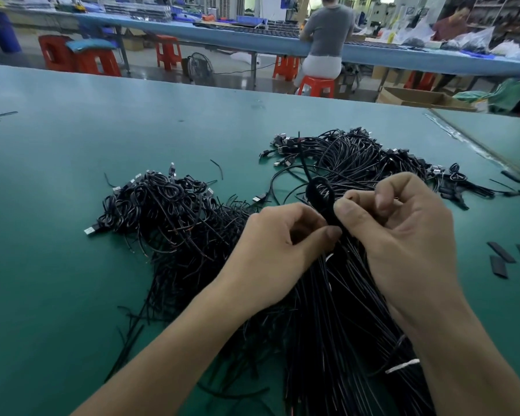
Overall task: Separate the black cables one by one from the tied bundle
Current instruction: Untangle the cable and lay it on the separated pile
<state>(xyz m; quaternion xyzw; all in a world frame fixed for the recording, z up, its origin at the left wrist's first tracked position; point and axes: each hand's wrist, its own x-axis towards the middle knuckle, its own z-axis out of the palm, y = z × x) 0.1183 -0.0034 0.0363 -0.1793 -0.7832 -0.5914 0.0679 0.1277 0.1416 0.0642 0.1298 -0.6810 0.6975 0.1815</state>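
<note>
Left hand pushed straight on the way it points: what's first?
Probably the right hand: the left hand points at the black loop both pinch, right thumb just beyond. Depth unclear.

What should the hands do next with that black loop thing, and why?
Probably work the black tie loop looser. The left hand and right hand both pinch it at the neck of the tied bundle, whose cables are cinched tight there, so no single cable could slide out yet.

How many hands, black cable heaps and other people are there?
Bare hands: 2, left hand, right hand.
Black cable heaps: 3, left heap, far heap, tied bundle both hands pinch.
Other people: 2, grey-shirted person, red-shirted person.
Total: 7.
</note>
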